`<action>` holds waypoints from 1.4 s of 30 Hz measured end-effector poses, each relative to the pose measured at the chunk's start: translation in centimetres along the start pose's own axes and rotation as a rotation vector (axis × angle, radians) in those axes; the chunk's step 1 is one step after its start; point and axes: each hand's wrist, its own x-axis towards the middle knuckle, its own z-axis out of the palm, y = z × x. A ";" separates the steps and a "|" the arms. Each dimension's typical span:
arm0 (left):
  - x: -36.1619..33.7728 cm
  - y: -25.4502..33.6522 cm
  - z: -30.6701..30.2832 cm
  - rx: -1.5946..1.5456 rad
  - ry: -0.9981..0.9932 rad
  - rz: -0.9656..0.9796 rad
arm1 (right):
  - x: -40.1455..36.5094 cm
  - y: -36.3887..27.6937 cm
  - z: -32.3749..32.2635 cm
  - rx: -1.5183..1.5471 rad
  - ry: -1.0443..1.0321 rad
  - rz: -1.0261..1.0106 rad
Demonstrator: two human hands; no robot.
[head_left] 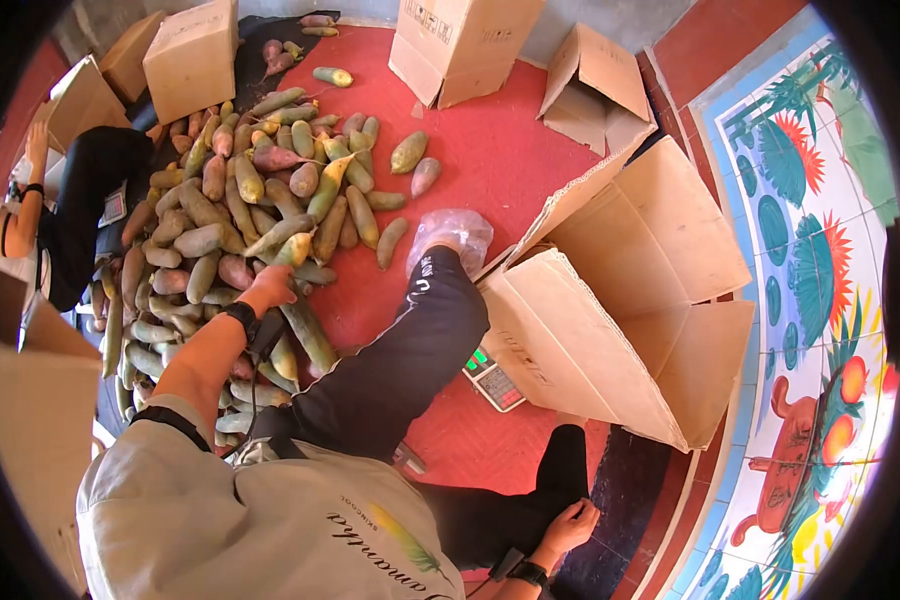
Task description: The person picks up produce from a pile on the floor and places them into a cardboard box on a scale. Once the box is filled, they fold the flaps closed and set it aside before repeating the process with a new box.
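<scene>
My left hand [270,287] reaches into a large heap of green and reddish radishes, its fingers closed around a radish [294,250] with a pale yellow-green end. Just below that hand lies a long green radish [310,335]. Over by my bent leg [565,465], my right hand [571,525] rests with curled fingers, and I see nothing in it. A digital scale [495,383] with a lit green display sits on the red mat between my legs, partly under an opened cardboard box [580,345].
The red mat [490,165] spreads under the heap. Cardboard boxes [460,50] stand at the back, with a smaller open one [600,85] at right. Another person's arm [25,215] shows at far left. A painted tile wall [800,300] borders the right.
</scene>
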 end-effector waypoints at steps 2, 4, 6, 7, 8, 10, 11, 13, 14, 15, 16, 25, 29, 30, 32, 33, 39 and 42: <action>-0.3 0.6 -0.3 0.089 0.018 0.045 | -0.1 0.0 0.0 0.010 0.004 -0.001; -0.7 0.7 -1.0 0.096 0.062 0.033 | -0.1 0.0 0.0 0.021 0.009 -0.001; -1.5 1.0 -2.5 0.037 0.082 0.048 | -0.1 0.0 -0.1 0.026 0.024 -0.019; -1.7 1.0 -3.0 0.041 0.085 0.047 | -0.2 0.1 0.0 0.030 0.024 -0.017; -1.9 0.9 -3.3 0.093 0.160 0.047 | -0.3 0.2 0.0 0.031 0.023 -0.018; -2.2 0.6 -4.2 0.156 0.254 0.052 | -0.3 0.4 0.1 0.035 0.022 -0.019; -2.5 0.3 -4.9 0.158 0.256 0.052 | -0.3 0.5 0.1 0.033 0.022 -0.017; -3.3 -0.1 -6.5 0.210 0.322 0.064 | -0.4 0.6 0.1 0.034 0.023 -0.013; -3.8 0.0 -7.5 0.248 0.328 0.018 | -0.4 0.6 0.1 0.027 0.020 -0.014; -3.9 -0.8 -8.2 0.266 0.342 -0.006 | -0.4 0.6 0.1 0.019 0.016 -0.015; -4.1 -1.3 -9.0 0.267 0.357 -0.042 | -0.4 0.6 0.2 0.020 0.016 -0.014; -5.4 -6.6 -11.2 0.229 0.700 -0.164 | -0.2 0.4 0.3 0.016 0.012 -0.029; -4.3 -5.0 -6.7 0.179 0.738 0.128 | -0.1 0.4 0.1 -0.012 -0.007 -0.003; -3.9 -4.5 -5.0 0.221 0.655 0.214 | -0.1 0.4 0.2 -0.016 -0.009 0.009; -3.8 -2.9 -1.1 0.305 0.461 0.310 | -0.2 0.5 0.3 -0.035 -0.013 -0.015; -4.1 -1.8 0.7 0.346 0.351 0.319 | -0.2 0.6 0.2 -0.048 -0.016 -0.034; -3.2 -0.1 11.0 0.233 -0.271 0.470 | -0.1 1.2 0.3 -0.104 -0.064 -0.010; -3.4 0.0 14.5 0.217 -0.455 0.425 | 0.0 1.0 0.1 -0.114 -0.084 -0.020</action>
